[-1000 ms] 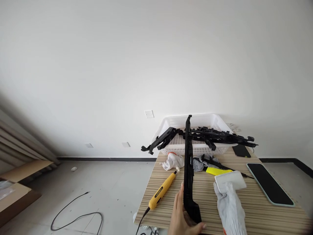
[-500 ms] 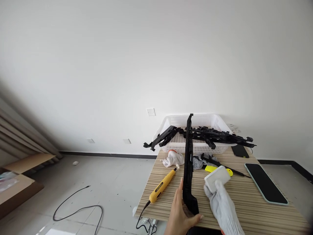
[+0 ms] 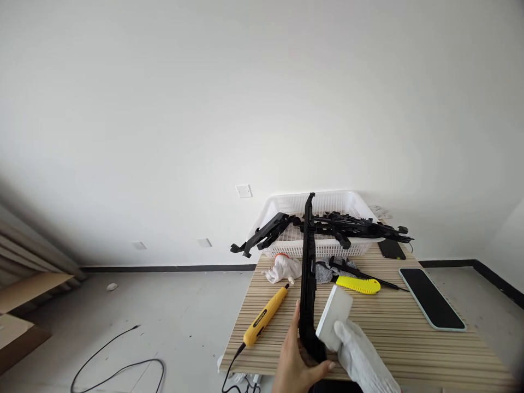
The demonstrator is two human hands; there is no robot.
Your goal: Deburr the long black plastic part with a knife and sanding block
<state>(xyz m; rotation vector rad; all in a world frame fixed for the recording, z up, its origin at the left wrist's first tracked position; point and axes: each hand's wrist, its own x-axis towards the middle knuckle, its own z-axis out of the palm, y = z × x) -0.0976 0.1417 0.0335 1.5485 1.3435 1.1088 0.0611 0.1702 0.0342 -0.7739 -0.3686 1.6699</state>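
My bare left hand [image 3: 298,357] is curled around the near end of the long black plastic part [image 3: 308,273], which lies lengthwise on the table [image 3: 409,344]. My gloved right hand [image 3: 360,357] grips a white block [image 3: 333,317] pressed against the part's right side. Left of the part: yellow electric screwdriver [image 3: 264,316], label unreadable. Right of it: yellow scraper [image 3: 358,284], phone [image 3: 432,299]. Beyond it: white basket [image 3: 323,248].

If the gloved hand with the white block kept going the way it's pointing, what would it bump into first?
The gloved right hand points up and leftward, with the white block leading. The long black plastic part, held near its base by the bare left hand, lies right alongside; the block would probably meet it first, though depth is hard to judge.
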